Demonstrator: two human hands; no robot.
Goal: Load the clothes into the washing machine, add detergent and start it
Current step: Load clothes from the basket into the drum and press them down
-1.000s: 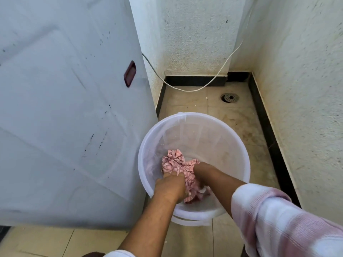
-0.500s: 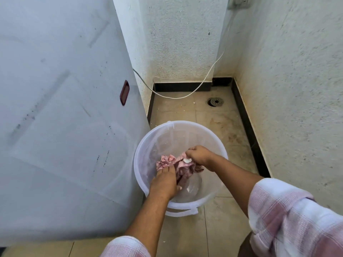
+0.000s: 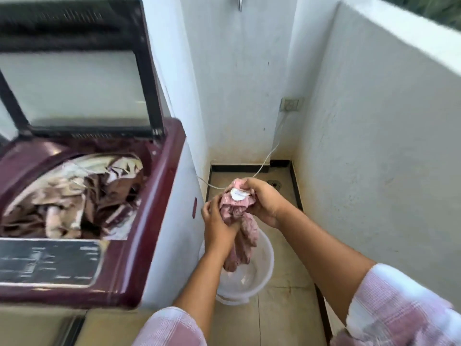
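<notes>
A pink patterned garment hangs bunched between both hands, above the white bucket on the floor. My left hand grips its lower left side. Its top, where a white label shows, is held by my right hand. To the left stands the top-loading washing machine, maroon on top, its glass lid raised. Beige and brown clothes fill its drum. The control panel lies along the machine's front edge.
White walls close in the narrow tiled corner to the right and behind. A wall socket feeds a white cable that runs down toward the machine. A floor drain sits in the far corner.
Both hands have lifted the pink garment out of the bucket to about machine-top height. The view has risen, bringing the open washing machine and its load into sight.
</notes>
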